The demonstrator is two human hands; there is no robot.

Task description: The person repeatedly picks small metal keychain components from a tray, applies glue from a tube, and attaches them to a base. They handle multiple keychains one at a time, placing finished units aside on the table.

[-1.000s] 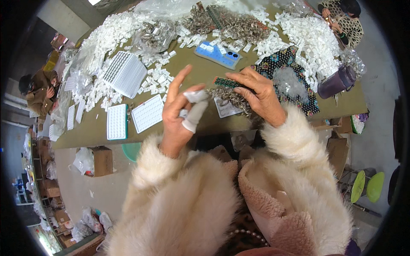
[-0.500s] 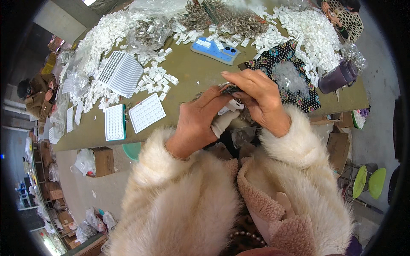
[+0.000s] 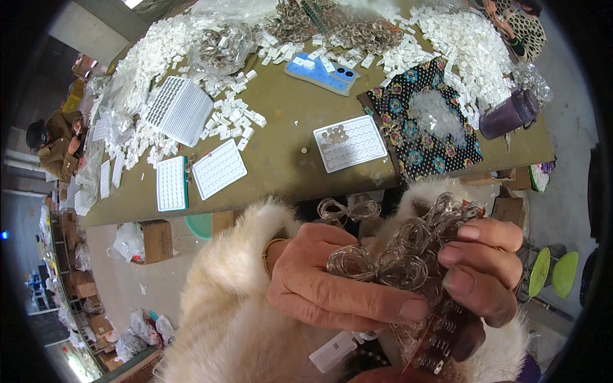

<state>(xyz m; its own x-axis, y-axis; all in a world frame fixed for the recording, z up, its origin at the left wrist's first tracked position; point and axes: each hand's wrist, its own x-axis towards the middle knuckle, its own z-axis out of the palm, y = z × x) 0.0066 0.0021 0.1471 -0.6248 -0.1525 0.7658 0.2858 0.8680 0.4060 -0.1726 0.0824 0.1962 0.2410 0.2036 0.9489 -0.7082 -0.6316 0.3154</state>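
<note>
Close to my chest, my left hand and my right hand are closed on a bundle of thin coiled wire, looped like small string lights. The right fingers curl round the bundle from the side, while the left fingers press onto its lower coils. Below my left hand dangles a small white plastic box, probably on a wire of that bundle. Another wire loop shows behind the left hand. Beyond my hands, a white tray with round pockets holds several coin-shaped discs at its far left.
White plastic pieces are heaped across the table's far side. A blue phone, a patterned cloth, a purple bottle and stacked trays lie about. Other people work at far left and far right.
Both hands have come down off the table's edge toward me and slightly right. The coiled wire bundle and dangling white box now show, and the pocketed tray is uncovered.
</note>
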